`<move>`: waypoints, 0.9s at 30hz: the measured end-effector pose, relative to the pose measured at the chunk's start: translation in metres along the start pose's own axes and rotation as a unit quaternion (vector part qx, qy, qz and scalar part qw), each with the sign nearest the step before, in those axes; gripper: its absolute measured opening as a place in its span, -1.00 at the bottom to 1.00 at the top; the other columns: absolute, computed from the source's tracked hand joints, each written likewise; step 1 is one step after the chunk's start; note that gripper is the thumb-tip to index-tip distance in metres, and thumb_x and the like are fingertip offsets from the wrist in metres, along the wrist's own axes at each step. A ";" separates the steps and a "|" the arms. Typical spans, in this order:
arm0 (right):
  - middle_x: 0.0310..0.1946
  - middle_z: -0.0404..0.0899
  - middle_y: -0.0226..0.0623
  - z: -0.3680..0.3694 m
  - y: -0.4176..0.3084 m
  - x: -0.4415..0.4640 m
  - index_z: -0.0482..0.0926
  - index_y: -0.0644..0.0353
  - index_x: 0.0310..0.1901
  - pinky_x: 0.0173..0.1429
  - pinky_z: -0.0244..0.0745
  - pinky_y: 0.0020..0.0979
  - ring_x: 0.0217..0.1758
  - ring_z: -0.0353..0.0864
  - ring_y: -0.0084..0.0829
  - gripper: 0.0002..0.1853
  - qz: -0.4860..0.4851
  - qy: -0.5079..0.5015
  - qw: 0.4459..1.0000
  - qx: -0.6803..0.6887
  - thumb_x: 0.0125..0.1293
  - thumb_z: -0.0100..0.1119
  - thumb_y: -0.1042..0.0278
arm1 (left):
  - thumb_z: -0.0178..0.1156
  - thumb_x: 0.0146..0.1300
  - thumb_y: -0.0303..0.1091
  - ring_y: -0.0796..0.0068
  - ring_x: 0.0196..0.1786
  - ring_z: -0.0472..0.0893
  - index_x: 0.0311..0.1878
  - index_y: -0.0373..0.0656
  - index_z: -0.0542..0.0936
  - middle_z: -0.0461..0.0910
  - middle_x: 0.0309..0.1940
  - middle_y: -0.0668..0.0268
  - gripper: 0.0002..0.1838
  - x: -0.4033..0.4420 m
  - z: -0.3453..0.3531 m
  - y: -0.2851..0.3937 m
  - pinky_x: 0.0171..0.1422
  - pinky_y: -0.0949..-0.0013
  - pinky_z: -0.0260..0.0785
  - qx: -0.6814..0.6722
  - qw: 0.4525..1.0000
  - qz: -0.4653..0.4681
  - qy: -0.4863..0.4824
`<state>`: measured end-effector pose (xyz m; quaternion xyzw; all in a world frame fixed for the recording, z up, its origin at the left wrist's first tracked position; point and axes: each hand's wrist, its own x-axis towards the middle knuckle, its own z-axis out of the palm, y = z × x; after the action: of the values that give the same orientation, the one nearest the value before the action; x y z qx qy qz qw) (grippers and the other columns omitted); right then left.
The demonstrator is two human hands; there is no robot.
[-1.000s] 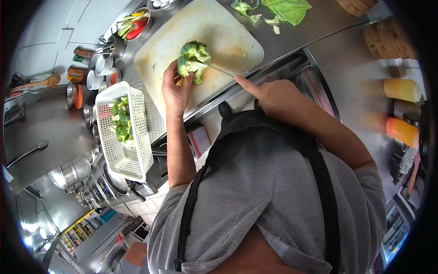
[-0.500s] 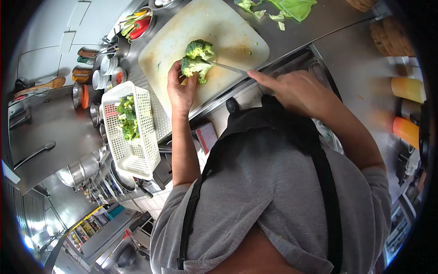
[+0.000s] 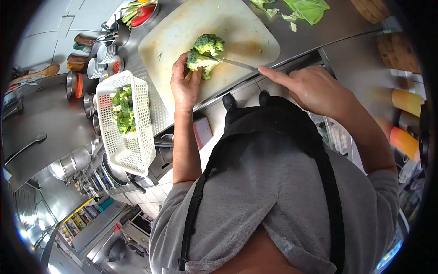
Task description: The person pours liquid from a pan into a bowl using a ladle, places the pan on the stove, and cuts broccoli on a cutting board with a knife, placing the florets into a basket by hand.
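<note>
A head of broccoli (image 3: 209, 44) rests on the white cutting board (image 3: 164, 39), split by a gap between its upper and lower parts. My left hand (image 3: 185, 86) grips the lower part from the left, fingers curled round its florets and stem. In my right hand (image 3: 315, 89) is a knife, its handle hidden under the palm and the index finger stretched along the spine. The thin knife blade (image 3: 239, 65) reaches leftward, its tip in the gap between the two broccoli parts.
Left of the board stands a white perforated basket (image 3: 142, 102) with cut broccoli (image 3: 123, 109) inside. Green leaves and trimmings (image 3: 310, 10) lie at the upper right. A bowl of peppers (image 3: 142, 17) and stacked white dishes (image 3: 96, 68) stand at the upper left. The counter's front edge runs below the board.
The whole view has shifted slightly, so board, broccoli and hands appear further right. Both hands keep their holds, and the blade stays in the broccoli's gap.
</note>
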<state>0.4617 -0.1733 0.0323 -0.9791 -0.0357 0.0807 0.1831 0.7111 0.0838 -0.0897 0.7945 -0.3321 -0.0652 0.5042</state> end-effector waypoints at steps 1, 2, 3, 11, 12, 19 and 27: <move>-0.50 0.58 -0.11 0.001 -0.001 0.004 0.24 -0.16 0.62 -0.21 0.57 -0.04 -0.41 0.66 -0.07 -0.15 -0.002 0.000 1.000 -0.002 0.30 0.23 0.52 | 0.33 0.37 -0.64 0.44 0.19 0.65 0.42 -0.27 0.44 0.61 0.16 0.22 -0.43 0.000 0.001 0.000 0.30 0.37 0.55 -0.027 1.000 0.002 0.001; -0.51 0.58 -0.09 0.003 -0.002 0.008 0.25 -0.16 0.62 -0.21 0.56 -0.03 -0.42 0.65 -0.05 -0.15 -0.002 0.000 1.000 -0.001 0.30 0.23 0.53 | 0.33 0.37 -0.64 0.43 0.20 0.65 0.42 -0.26 0.44 0.59 0.17 0.22 -0.43 0.000 0.002 0.000 0.31 0.37 0.55 -0.054 0.999 0.004 0.003; -0.51 0.57 -0.07 0.004 -0.002 0.012 0.25 -0.15 0.62 -0.21 0.55 -0.02 -0.43 0.64 -0.03 -0.16 -0.003 0.002 1.000 -0.001 0.30 0.23 0.53 | 0.33 0.37 -0.64 0.43 0.20 0.65 0.42 -0.26 0.44 0.59 0.17 0.22 -0.43 0.000 0.002 0.001 0.31 0.37 0.55 -0.054 0.998 0.006 0.007; -0.38 0.54 -0.29 -0.005 -0.001 0.021 0.18 -0.22 0.67 -0.29 0.55 -0.37 -0.40 0.61 -0.52 -0.17 0.129 -0.114 0.943 0.285 0.38 0.08 0.55 | 0.37 0.30 -0.63 0.30 0.25 0.61 0.37 -0.20 0.50 0.52 0.19 0.18 -0.44 -0.003 0.005 0.000 0.37 0.26 0.55 -0.067 0.997 -0.032 0.033; -0.27 0.56 -0.33 -0.006 0.002 0.023 0.17 -0.26 0.67 -0.30 0.54 -0.44 -0.36 0.58 -0.62 -0.18 0.215 -0.143 0.852 0.456 0.41 0.05 0.55 | 0.37 0.31 -0.62 0.29 0.25 0.61 0.36 -0.20 0.50 0.53 0.18 0.18 -0.45 -0.003 0.004 0.000 0.38 0.25 0.54 -0.096 0.994 -0.045 0.034; -0.32 0.68 -0.02 0.015 -0.012 0.009 0.22 -0.22 0.63 -0.19 0.59 -0.18 -0.38 0.68 -0.15 -0.21 0.070 -0.022 0.984 0.162 0.39 0.09 0.53 | 0.39 0.21 -0.51 0.37 -0.05 0.60 0.33 -0.23 0.52 0.56 -0.01 0.18 -0.41 -0.011 0.000 0.022 0.12 0.27 0.55 0.053 0.995 -0.005 0.090; -0.31 0.68 0.07 0.003 -0.023 0.003 0.06 -0.13 0.67 -0.09 0.56 0.05 -0.28 0.69 0.13 -0.15 0.065 -0.066 0.985 0.148 0.37 0.07 0.50 | 0.38 0.14 -0.44 0.26 -0.09 0.60 0.33 -0.24 0.50 0.57 -0.03 0.10 -0.37 -0.012 0.004 0.024 0.09 0.24 0.54 0.018 0.990 -0.089 0.112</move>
<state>0.4634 -0.1507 0.0370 -0.9338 0.0279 0.1616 0.3179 0.6889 0.0814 -0.0747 0.8319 -0.2025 -0.0147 0.5164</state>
